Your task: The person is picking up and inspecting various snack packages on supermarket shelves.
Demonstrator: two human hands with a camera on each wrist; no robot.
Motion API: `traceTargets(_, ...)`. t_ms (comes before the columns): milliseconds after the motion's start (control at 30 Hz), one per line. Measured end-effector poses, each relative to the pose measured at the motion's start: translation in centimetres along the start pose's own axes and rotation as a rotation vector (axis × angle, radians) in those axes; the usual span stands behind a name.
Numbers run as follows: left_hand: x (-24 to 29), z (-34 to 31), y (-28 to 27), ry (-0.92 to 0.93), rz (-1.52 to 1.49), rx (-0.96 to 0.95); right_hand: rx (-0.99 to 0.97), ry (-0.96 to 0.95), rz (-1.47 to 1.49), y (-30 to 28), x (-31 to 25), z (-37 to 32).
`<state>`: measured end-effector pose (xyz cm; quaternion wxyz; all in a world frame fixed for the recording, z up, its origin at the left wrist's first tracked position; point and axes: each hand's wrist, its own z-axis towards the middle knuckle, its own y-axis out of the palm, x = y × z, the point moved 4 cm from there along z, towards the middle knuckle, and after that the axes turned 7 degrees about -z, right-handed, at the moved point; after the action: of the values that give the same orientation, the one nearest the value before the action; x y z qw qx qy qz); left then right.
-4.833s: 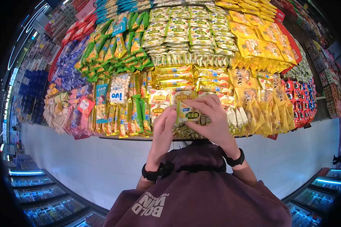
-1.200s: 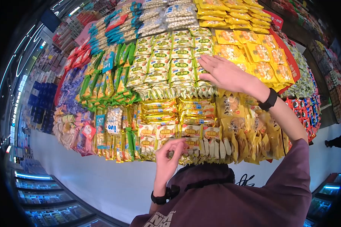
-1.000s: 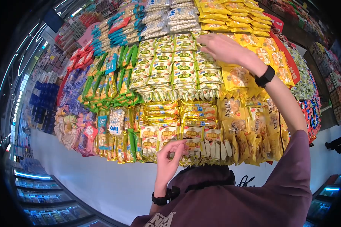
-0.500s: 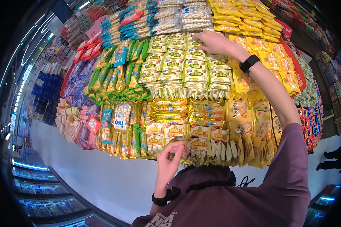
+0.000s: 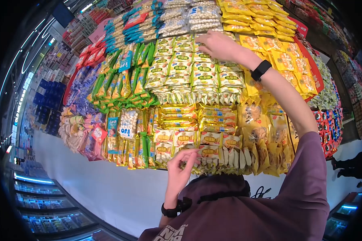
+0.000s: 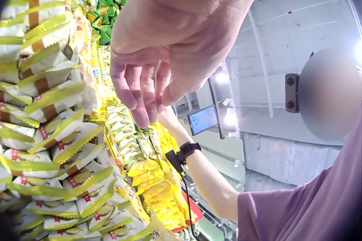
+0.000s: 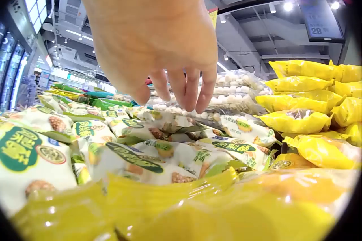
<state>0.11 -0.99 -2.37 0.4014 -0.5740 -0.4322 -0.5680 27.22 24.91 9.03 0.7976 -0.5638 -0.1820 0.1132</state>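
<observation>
Right fingers (image 7: 191, 91): loosely bent, pointing down, nothing held; contact with the packets below could not be told.
White-and-green packets (image 5: 204, 76): lay directly beneath the right fingers and on toward the left hand's side, in a far-middle block.
Nearer hand: the right hand (image 5: 223, 44), above the block's far right part; the left hand (image 5: 180, 166) was well apart.
Packets' long axis: crosswise, left to right, across the line of the columns.
Packets' facing: top ones nearly flat, printed faces up, lettering upright in the head view.
Block's neighbours: green packets (image 5: 149, 54) to the left, yellow packets (image 5: 283, 60) to the right, clear bags (image 5: 205, 14) beyond.
Left fingers: loosely curled, nothing held, near the front packets (image 5: 211, 138).
</observation>
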Motion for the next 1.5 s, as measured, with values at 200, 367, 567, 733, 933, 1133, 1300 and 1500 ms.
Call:
traceTargets(200, -0.4, -0.1, 0.0, 0.018, -0.023, 0.028, 0.025, -0.021, -0.152, 2.8, -2.1, -0.8)
traceTargets(367, -0.4, -0.2, -0.2, 0.019, -0.027, 0.041, -0.043, 0.012, -0.07, 0.5, -2.4, 1.0)
traceTargets(567, -0.3, -0.3, -0.3, 0.015, -0.026, 0.034, -0.054, 0.033, 0.082, -0.4, -2.8, 4.8)
traceTargets(733, -0.2, -0.6, -1.0, 0.014, -0.011, 0.063, 0.054, -0.032, 0.22, 1.9, -2.7, 5.9)
traceTargets(933, -0.1, -0.8, -1.2, -0.02, -0.011, 0.062, 0.127, -0.068, 0.196, 1.4, -2.7, 4.7)
traceTargets(1133, -0.1, -0.6, -1.5, 0.025, -0.028, 0.077, 0.216, 0.041, 0.136, -1.2, 3.7, 4.1)
traceTargets(1300, -0.5, -0.5, -1.2, -0.01, -0.014, 0.066, 0.062, 0.056, 0.038, -1.9, 7.3, 0.5)
traceTargets(1500, -0.3, 0.2, -0.5, -0.006, -0.011, 0.037, 0.069, 0.052, -0.014, -1.1, 7.8, -1.5)
